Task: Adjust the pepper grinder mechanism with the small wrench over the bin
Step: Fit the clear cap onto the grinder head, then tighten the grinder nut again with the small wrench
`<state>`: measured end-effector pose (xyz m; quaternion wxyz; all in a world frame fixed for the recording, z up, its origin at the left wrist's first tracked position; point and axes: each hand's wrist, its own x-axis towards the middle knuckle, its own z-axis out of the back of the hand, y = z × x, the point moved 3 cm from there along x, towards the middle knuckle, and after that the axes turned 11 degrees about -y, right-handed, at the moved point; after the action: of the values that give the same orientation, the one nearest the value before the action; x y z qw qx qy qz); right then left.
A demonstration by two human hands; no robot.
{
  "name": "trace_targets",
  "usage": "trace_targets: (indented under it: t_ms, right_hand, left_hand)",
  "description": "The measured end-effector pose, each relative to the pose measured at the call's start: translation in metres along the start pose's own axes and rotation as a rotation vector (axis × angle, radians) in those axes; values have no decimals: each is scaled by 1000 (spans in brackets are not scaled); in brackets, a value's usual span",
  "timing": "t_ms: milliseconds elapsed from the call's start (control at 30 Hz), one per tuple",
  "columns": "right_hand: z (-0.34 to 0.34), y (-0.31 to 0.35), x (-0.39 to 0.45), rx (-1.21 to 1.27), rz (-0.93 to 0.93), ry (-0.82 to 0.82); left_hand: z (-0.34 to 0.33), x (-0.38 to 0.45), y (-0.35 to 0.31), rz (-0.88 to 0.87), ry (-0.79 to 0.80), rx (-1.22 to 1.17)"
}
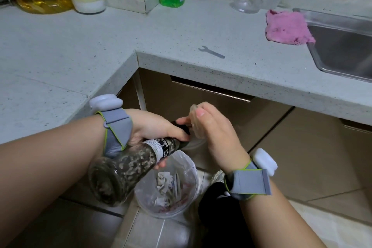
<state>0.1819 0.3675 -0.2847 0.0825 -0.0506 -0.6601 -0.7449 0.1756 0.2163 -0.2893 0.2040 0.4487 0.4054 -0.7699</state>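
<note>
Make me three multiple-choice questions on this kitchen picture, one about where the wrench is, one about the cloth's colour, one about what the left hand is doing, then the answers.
1. Where is the wrench?
A. in the right hand
B. on the counter
C. in the bin

2. What colour is the cloth by the sink?
A. pink
B. blue
C. white

3. What is the left hand doing?
A. resting flat on the counter
B. hanging empty
C. gripping the grinder

Answers:
1 B: the wrench lies on the counter, apart from both hands.
2 A: the cloth beside the sink is pink.
3 C: the left hand curls round the grinder, tilted over the bin, while the right hand is at its top end.
</note>
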Motion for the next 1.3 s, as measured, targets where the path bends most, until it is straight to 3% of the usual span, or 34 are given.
trace_targets:
  t_ms: [133, 233, 400, 500, 633, 867, 1000, 1300]
  right_hand:
    - [1, -3, 2, -39, -17, 40]
    - [7, -3, 7, 74, -26, -83]
    - [28, 26, 42, -52, 202, -199]
    - [43, 36, 67, -77, 180, -268]
    - [60, 46, 98, -62, 117, -355]
    - [71, 50, 120, -601, 287, -475]
    - [75, 50, 115, -691, 240, -548]
    - [74, 39, 127, -936, 108, -495]
  left_hand:
    - [1, 0, 0, -49, -55, 0]
    - [4, -1, -4, -155, -156, -54]
    - [23, -5, -26, -619, -590, -48]
    - [25, -9, -28, -790, -763, -35]
    - [29, -17, -32, -919, -799, -66]
    - [31, -18, -33, -1035, -822, -138]
    - [33, -16, -32, -1051, -814, -217]
    - [33, -14, -32, -1072, -786, -255]
